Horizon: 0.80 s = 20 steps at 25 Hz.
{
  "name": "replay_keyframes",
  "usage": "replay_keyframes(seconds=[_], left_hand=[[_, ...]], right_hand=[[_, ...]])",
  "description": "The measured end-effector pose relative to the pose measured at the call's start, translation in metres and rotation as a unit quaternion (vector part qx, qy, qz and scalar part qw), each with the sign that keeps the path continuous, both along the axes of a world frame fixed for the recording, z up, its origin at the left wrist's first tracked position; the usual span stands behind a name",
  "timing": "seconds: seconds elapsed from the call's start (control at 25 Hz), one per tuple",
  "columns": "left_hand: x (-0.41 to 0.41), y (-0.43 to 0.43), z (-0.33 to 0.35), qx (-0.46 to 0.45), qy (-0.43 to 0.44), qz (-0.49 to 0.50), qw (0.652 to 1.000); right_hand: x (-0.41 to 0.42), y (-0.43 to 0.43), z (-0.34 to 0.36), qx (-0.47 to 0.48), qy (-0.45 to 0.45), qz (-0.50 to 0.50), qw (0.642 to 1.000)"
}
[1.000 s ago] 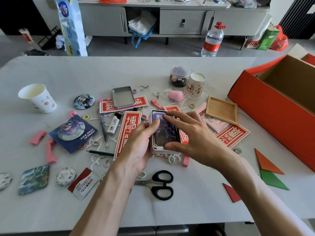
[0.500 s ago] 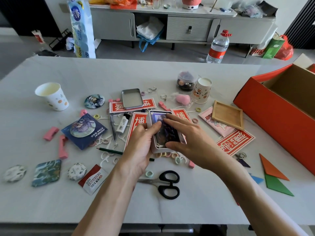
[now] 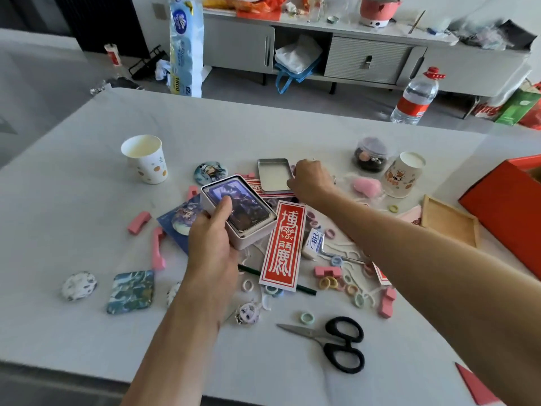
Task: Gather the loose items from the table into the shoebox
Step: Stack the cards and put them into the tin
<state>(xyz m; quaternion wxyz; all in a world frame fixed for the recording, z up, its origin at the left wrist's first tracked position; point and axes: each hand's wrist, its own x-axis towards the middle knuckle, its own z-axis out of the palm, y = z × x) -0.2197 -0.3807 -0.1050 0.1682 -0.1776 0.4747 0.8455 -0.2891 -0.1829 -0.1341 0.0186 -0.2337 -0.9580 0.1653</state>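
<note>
Just above the table (image 3: 87, 332), the left hand (image 3: 210, 238) grips a card-filled tin (image 3: 246, 221), thumb on top. The right hand (image 3: 310, 180) curls against the tin lid (image 3: 272, 174), grip unclear. The orange shoebox (image 3: 503, 212) stands far right.

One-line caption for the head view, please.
The left hand holds the card tin while the right hand reaches for the lid; shoebox at right.

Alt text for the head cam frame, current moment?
Left hand holds an open white tin of cards over a cluttered table, thumb on the top card; right hand reaches to the edge of the tin lid, grip unclear. An orange shoebox sits at the right edge; black scissors lie nearest the camera.
</note>
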Motion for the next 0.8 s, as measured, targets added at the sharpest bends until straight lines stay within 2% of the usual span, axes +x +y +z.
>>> replay_keyframes(seconds=[0.16, 0.28, 0.36, 0.44, 0.48, 0.52, 0.6, 0.68, 0.72, 0.8], left_hand=[[-0.011, -0.009, -0.004, 0.002, -0.005, 0.0, 1.0], [-0.011, -0.011, -0.005, 0.012, -0.007, -0.007, 1.0], [-0.009, -0.01, -0.006, 0.018, -0.004, -0.007, 1.0], [-0.01, -0.009, -0.007, 0.013, -0.001, -0.002, 1.0], [-0.008, -0.006, -0.006, 0.013, -0.002, -0.009, 1.0], [-0.004, -0.002, -0.005, 0.014, -0.001, -0.022, 1.0], [0.005, 0.008, -0.004, 0.007, -0.005, -0.05, 0.999], [0.016, 0.02, -0.002, 0.001, -0.011, -0.079, 0.997], [0.02, 0.024, -0.002, 0.003, -0.011, -0.094, 0.996], [0.029, 0.035, -0.004, 0.009, -0.009, -0.12, 0.993]], right_hand=[[-0.018, -0.005, -0.011, 0.05, -0.002, -0.003, 0.999], [-0.018, -0.007, 0.0, 0.039, 0.009, -0.027, 0.999], [-0.004, -0.002, 0.018, -0.025, 0.035, -0.049, 0.998], [0.028, 0.002, 0.032, -0.167, 0.089, -0.08, 0.979], [0.056, 0.004, 0.037, -0.265, 0.129, -0.106, 0.95], [0.087, 0.005, 0.04, -0.372, 0.164, -0.137, 0.903], [0.149, 0.003, 0.039, -0.575, 0.195, -0.18, 0.774], [0.193, 0.0, 0.032, -0.722, 0.185, -0.189, 0.639], [0.204, -0.002, 0.03, -0.759, 0.18, -0.18, 0.599], [0.215, 0.003, 0.031, -0.787, 0.191, -0.169, 0.562]])
